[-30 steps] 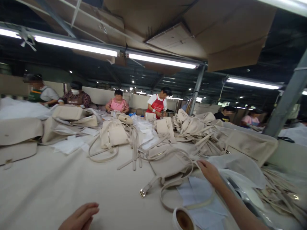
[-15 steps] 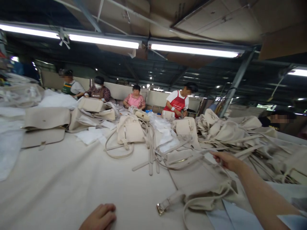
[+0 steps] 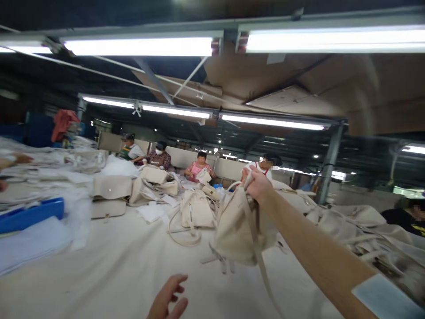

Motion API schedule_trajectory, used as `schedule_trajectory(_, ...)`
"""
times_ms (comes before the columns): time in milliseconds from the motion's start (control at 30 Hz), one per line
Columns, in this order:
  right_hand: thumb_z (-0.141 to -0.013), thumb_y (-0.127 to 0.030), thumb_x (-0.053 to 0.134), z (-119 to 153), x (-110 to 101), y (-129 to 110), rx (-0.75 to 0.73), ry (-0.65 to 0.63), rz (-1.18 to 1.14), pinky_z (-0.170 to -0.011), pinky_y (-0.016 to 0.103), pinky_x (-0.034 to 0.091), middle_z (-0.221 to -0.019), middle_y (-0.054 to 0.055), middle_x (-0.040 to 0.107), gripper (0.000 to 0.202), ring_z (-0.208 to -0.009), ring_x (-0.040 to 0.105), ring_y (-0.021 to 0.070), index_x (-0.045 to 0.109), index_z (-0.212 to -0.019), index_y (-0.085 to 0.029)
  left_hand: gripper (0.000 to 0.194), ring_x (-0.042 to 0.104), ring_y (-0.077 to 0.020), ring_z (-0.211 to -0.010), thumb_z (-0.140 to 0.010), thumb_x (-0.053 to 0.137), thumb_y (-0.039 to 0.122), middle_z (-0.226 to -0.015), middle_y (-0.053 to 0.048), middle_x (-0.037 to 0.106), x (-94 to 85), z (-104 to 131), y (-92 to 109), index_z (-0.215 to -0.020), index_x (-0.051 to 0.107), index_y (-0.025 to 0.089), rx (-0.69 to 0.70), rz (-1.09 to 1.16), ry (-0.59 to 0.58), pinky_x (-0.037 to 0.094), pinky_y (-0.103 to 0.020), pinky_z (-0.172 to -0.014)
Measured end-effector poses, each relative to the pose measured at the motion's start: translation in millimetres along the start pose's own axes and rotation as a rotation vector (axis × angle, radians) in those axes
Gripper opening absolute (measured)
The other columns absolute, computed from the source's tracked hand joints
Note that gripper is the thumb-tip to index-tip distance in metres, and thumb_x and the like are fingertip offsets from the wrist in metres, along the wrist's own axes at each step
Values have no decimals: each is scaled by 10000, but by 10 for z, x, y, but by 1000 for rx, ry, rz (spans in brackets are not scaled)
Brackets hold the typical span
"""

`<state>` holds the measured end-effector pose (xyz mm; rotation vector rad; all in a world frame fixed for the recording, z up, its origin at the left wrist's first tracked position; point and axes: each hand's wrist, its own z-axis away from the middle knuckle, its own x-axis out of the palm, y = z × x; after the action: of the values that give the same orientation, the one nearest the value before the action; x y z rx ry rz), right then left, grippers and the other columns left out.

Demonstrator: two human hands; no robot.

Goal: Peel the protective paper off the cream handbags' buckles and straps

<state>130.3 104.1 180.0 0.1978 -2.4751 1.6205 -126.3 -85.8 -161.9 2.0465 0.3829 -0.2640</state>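
Note:
A beige bag (image 3: 235,228) hangs from my right hand (image 3: 259,184), which is closed on its top. One strap (image 3: 257,248) dangles from it down toward the tabletop. My left hand (image 3: 169,297) is low in the view over the pale table cover (image 3: 126,270), fingers apart and holding nothing. Just behind the raised bag, a second beige bag (image 3: 197,208) rests on the table with its strap (image 3: 184,241) looped in front. The ends of some loose straps (image 3: 224,261) show below the raised bag.
Flap bags (image 3: 113,188) and white sheets (image 3: 154,212) lie on the left, near a blue tray (image 3: 36,215). A heap of beige bags (image 3: 368,226) fills the right. Several people (image 3: 159,155) work across the table. Another person's hand (image 3: 23,158) shows at far left.
My right hand has lifted a beige bag off the table, up and to the left. My left hand has shifted right with its fingers spreading. The view has tilted up and turned left.

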Motion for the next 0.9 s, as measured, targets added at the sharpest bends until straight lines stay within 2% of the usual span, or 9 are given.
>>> schedule_trajectory(100, -908, -312, 405, 363, 432, -75, 56, -110, -54, -752, 361, 572, -1035, 75, 659, 311, -883, 662, 203, 501, -1195, -240, 632, 413, -274, -1352, -873, 533, 468, -1511, -117, 382, -91, -3, 395, -1442, 377, 242, 28, 99, 98, 383, -403, -1099)
schedule_trajectory(267, -907, -510, 344, 1229, 810, 254, 267, -283, -86, -880, 503, 543, -1237, 188, 598, 554, -1106, 618, 290, 411, -1337, -167, 917, 34, -324, -1476, -747, 683, 403, -1602, -143, 138, -239, -172, 849, -1512, 239, 164, -88, 87, 101, 122, -473, -1196)
schedule_trajectory(333, -898, -580, 323, 1563, 895, 498, 366, -330, -107, -944, 494, 516, -1378, 184, 506, 638, -1228, 548, 281, 352, -1397, -183, 867, 93, -352, -1467, -710, 688, 314, -1573, -168, 219, -348, -209, 787, -1477, 320, 147, -208, 45, 114, 188, -471, -1180)
schedule_trajectory(400, -895, -612, 313, 1849, 965, 746, 448, -338, -145, -1013, 481, 473, -1487, 160, 396, 695, -1327, 458, 261, 277, -1450, -195, 718, 313, -355, -1396, -670, 662, 211, -1443, -164, 436, -511, -145, 646, -1362, 478, 148, -282, -43, 181, 307, -443, -1130)
schedule_trajectory(533, -922, -584, 310, 2221, 1077, 1093, 502, -341, -246, -1110, 457, 376, -1572, 95, 274, 678, -1402, 350, 210, 215, -1484, -215, 380, 564, -286, -1113, -713, 525, 159, -1153, -137, 596, -874, 289, 493, -1087, 592, 144, -334, -245, 400, 434, -411, -987)
schedule_trajectory(600, -940, -562, 302, 2304, 1107, 1157, 510, -353, -281, -1131, 442, 349, -1579, 69, 267, 629, -1404, 347, 193, 251, -1471, -229, 215, 604, -247, -945, -792, 457, 215, -976, -102, 626, -943, 549, 546, -944, 596, 153, -349, -219, 385, 475, -384, -879)
schedule_trajectory(700, -957, -535, 297, 2350, 1120, 1153, 541, -356, -314, -1148, 429, 323, -1571, 63, 290, 599, -1395, 361, 183, 282, -1459, -209, 214, 598, -207, -763, -806, 546, 369, -755, -36, 622, -772, 819, 659, -805, 601, 163, -402, 36, 159, 481, -325, -725)
schedule_trajectory(767, -959, -536, 301, 2369, 1133, 1124, 556, -362, -336, -1130, 427, 352, -1568, 82, 292, 615, -1394, 362, 190, 276, -1466, -187, 309, 608, -207, -787, -735, 666, 415, -809, -46, 659, -505, 877, 687, -881, 627, 145, -437, 309, 49, 476, -309, -719)
schedule_trajectory(900, -921, -539, 430, 2417, 1190, 1087, 536, -338, -391, -1087, 418, 412, -1559, 130, 286, 655, -1402, 350, 218, 313, -1460, -186, 585, 643, -218, -836, -581, 831, 428, -947, -90, 700, 61, 782, 647, -1032, 609, 129, -512, 814, 182, 506, -307, -733)
